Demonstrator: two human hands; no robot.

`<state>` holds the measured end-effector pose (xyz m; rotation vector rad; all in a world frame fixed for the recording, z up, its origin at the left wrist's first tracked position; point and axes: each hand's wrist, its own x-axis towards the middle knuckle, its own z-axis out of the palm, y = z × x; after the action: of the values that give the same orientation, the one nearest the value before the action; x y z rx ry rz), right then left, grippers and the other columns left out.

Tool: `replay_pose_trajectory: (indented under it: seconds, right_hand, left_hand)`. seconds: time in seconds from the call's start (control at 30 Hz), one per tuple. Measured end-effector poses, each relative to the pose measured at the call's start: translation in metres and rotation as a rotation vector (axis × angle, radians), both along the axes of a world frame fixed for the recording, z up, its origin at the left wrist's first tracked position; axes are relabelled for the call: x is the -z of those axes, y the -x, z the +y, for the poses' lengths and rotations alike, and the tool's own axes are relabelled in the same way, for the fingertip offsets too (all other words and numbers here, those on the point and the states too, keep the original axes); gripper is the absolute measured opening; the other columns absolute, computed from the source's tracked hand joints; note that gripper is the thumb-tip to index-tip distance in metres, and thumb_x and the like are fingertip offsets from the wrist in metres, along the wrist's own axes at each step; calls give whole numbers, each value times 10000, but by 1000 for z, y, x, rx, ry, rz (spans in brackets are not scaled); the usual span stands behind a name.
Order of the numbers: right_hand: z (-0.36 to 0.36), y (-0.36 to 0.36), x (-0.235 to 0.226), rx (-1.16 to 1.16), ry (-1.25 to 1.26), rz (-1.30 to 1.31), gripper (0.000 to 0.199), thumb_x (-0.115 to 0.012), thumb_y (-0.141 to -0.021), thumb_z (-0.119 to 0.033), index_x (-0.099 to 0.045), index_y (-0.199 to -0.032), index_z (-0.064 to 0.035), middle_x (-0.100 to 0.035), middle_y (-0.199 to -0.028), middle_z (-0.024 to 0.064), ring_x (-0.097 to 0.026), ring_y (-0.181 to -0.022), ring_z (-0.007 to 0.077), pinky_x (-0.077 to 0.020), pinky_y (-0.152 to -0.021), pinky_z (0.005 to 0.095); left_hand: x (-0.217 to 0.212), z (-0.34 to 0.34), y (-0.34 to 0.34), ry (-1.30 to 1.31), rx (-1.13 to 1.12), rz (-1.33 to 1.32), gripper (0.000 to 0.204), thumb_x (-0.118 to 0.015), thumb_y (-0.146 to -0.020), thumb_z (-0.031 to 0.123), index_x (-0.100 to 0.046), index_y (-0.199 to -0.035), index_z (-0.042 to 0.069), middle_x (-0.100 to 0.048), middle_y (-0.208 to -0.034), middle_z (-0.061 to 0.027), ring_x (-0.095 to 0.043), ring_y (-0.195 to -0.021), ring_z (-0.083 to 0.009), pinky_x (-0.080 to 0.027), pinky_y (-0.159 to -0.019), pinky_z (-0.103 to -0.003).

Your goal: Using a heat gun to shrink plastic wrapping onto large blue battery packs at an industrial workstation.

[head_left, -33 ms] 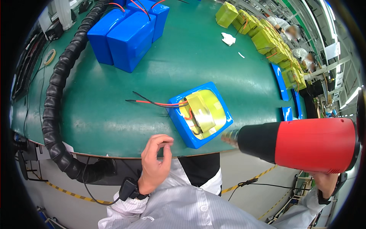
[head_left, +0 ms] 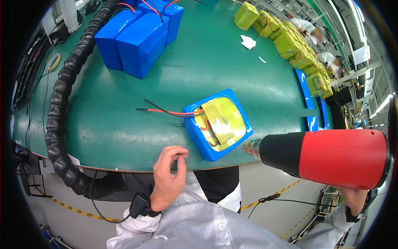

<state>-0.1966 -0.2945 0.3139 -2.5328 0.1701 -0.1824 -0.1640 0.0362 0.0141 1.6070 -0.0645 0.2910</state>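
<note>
A battery pack (head_left: 227,120) in a blue wrap lies on the green table, its yellow end facing up. Red and black wires (head_left: 174,112) run from it to the left. My left hand (head_left: 169,176) is at the table's near edge, just left of the pack. Its fingers are loosely curled, with a gap to the thumb and nothing in them. My right hand (head_left: 353,199) grips a red and black heat gun (head_left: 342,157); the gun's body hides most of the fingers. The metal nozzle (head_left: 251,148) points left at the pack's near right corner, a little apart from it.
Blue-wrapped packs (head_left: 143,43) stand at the far left, beside a black ribbed hose (head_left: 58,103). Yellow packs (head_left: 290,41) line the right edge, near blue wrap sleeves (head_left: 304,89). A crumpled white scrap (head_left: 248,42) and a tape roll (head_left: 54,62) lie on the table. People sit beyond.
The heat gun's nozzle has shifted very slightly and now looks sharp instead of blurred. My left hand and the pack are where they were.
</note>
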Motion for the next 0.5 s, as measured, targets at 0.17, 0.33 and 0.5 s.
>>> replay_pose_trajectory:
  seconds: [0.17, 0.33, 0.5]
  right_hand:
    - [0, 5, -1, 21, -5, 4, 251, -773, -897, -100, -679, -1110, -6, -735, -948, 120, -709, -825, 240, -558, -732, 342]
    - [-4, 14, 4, 36, -29, 8, 259, -774, -895, -97, -677, -1116, -4, -736, -958, 121, -710, -834, 240, -559, -739, 343]
    - [-7, 11, 1, -100, 214, 9, 330, -800, -769, 8, -680, -1076, 33, -736, -952, 114, -719, -839, 203, -576, -727, 321]
  left_hand:
    - [1, -1, -2, 22, -1, -9, 217, -510, -906, -147, -568, -1098, -64, -576, -1107, -136, -635, -973, -199, -540, -880, -297]
    - [3, -3, 0, 32, 2, -16, 227, -507, -906, -147, -564, -1110, -66, -565, -1124, -145, -632, -985, -203, -540, -898, -307]
    - [2, -5, -1, 50, 19, 4, 245, -509, -904, -145, -555, -1131, -66, -554, -1149, -150, -627, -993, -204, -537, -917, -317]
